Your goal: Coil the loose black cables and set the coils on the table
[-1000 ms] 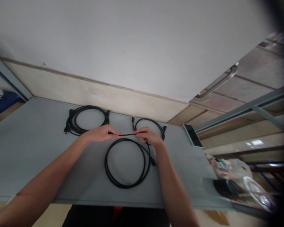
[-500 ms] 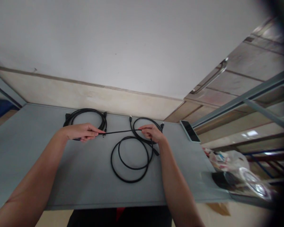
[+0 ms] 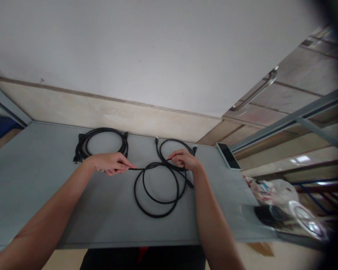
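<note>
A thin black cable (image 3: 157, 216) lies in loose loops on the grey tabletop (image 3: 107, 221), in front of me. My left hand (image 3: 112, 164) pinches a stretch of it between thumb and fingers, left of the loops. On the loops' upper right, my right hand (image 3: 183, 159) is closed on the same cable. Between the hands the cable runs across the top of the loops. A dark connector (image 3: 189, 183) rests just below my right hand. Behind, a smaller loop with plug ends (image 3: 157, 141) lies near the wall, partly under the held cable.
A coiled black cable bundle (image 3: 105, 130) lies behind my left hand. A phone (image 3: 228, 155) is at the back right. A dark cylindrical object (image 3: 266, 215) and a plastic bag (image 3: 281, 189) are off to the right. The wall (image 3: 124, 112) borders the table's back edge.
My left hand has moved right and slightly toward me, nearer my right hand. The taut cable between them has come down onto the loops and slackened.
</note>
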`<state>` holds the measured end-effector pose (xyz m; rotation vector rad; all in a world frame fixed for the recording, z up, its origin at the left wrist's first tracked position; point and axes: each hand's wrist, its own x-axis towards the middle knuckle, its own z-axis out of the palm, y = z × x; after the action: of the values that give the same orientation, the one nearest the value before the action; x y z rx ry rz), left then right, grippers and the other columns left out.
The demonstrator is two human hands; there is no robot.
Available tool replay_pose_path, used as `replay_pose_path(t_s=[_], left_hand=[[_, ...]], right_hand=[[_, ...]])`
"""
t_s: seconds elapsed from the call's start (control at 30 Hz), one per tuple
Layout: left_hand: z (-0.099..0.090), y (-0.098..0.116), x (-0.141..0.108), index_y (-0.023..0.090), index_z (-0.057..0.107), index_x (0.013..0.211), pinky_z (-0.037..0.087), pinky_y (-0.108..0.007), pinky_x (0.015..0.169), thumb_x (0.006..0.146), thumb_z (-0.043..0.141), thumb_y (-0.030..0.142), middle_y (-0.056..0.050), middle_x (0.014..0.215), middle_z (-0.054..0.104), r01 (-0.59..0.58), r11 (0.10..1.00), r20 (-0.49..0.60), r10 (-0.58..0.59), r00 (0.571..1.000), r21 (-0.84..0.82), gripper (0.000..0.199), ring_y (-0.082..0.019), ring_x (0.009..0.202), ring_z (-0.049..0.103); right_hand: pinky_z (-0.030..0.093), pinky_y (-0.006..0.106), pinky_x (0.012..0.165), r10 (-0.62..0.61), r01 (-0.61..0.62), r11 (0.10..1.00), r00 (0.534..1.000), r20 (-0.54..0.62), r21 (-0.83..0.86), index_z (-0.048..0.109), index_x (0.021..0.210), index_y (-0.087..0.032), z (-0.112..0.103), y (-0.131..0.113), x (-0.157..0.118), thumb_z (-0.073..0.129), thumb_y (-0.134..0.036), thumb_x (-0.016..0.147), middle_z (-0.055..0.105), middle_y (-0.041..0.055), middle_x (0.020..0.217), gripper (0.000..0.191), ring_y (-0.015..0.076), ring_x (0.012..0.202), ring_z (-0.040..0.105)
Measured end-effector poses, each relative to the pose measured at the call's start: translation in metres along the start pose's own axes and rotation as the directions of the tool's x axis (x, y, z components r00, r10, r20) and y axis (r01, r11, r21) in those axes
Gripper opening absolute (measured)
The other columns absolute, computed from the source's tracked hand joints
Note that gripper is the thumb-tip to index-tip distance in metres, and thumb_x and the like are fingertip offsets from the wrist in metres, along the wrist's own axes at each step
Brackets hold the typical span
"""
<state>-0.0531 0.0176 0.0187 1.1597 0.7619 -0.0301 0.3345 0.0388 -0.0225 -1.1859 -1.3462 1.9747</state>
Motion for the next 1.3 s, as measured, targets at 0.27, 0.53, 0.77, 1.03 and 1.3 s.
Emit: replay_pose_path(t_s=[0.27, 0.53, 0.77, 1.03, 1.3], left_hand=[[0.018, -0.004, 0.017, 0.021, 0.067, 0.112, 0.017, -0.020, 0.041, 0.080, 0.070, 0.037, 0.004, 0.063, 0.041, -0.037, 0.989, -0.011, 0.035, 0.999, -0.144, 0.035, -0.005, 0.044, 0.026], [0.038, -0.002, 0.043, 0.016, 0.061, 0.110, 0.012, -0.017, 0.039, 0.085, 0.065, 0.038, 0.007, 0.063, 0.037, -0.249, 0.921, -0.117, 0.223, 0.968, -0.302, 0.034, -0.002, 0.042, 0.018], [0.035, -0.006, 0.062, 0.014, 0.059, 0.098, 0.013, -0.016, 0.038, 0.082, 0.066, 0.049, 0.011, 0.055, 0.026, -0.401, 0.886, -0.419, 0.282, 0.863, -0.231, 0.039, -0.002, 0.040, 0.017], [0.004, 0.001, 0.025, 0.013, 0.062, 0.101, 0.020, -0.015, 0.035, 0.081, 0.069, 0.042, 0.012, 0.052, 0.024, -0.336, 0.922, -0.415, 0.234, 0.879, -0.193, 0.036, -0.003, 0.039, 0.018], [-0.032, -0.005, -0.014, 0.014, 0.065, 0.093, 0.019, -0.013, 0.035, 0.079, 0.072, 0.031, 0.010, 0.053, 0.026, -0.345, 0.885, -0.490, 0.160, 0.857, -0.313, 0.023, -0.002, 0.039, 0.021]], right_hand=[[0.010, 0.018, 0.038, -0.026, 0.026, 1.000, 1.000, -0.013, 0.015, 0.071, 0.091, -0.010, 0.005, -0.001, 0.004, 0.070, -0.022, 0.072, 0.030, -0.0102, 0.051, 0.022, 0.0031, 0.043, 0.016], [0.011, 0.018, 0.040, -0.127, 0.125, 0.990, 0.991, 0.037, 0.059, 0.070, 0.096, -0.013, 0.053, -0.009, 0.012, 0.073, -0.025, 0.076, 0.033, -0.0088, 0.056, 0.023, 0.0032, 0.046, 0.019], [0.014, 0.020, 0.041, -0.207, 0.204, 0.974, 0.978, 0.023, 0.100, 0.069, 0.105, -0.017, 0.102, -0.001, 0.033, 0.072, -0.032, 0.078, 0.039, -0.0070, 0.061, 0.032, 0.0033, 0.046, 0.022], [0.012, 0.020, 0.041, -0.199, 0.207, 0.975, 0.975, -0.095, 0.082, 0.071, 0.113, -0.012, 0.066, -0.007, 0.021, 0.069, -0.028, 0.079, 0.035, -0.0065, 0.059, 0.038, 0.0032, 0.045, 0.020], [0.012, 0.019, 0.040, -0.257, 0.299, 0.946, 0.929, -0.268, 0.129, 0.073, 0.104, -0.011, 0.027, -0.007, 0.011, 0.071, -0.025, 0.074, 0.031, -0.0072, 0.058, 0.032, 0.0032, 0.045, 0.020]])
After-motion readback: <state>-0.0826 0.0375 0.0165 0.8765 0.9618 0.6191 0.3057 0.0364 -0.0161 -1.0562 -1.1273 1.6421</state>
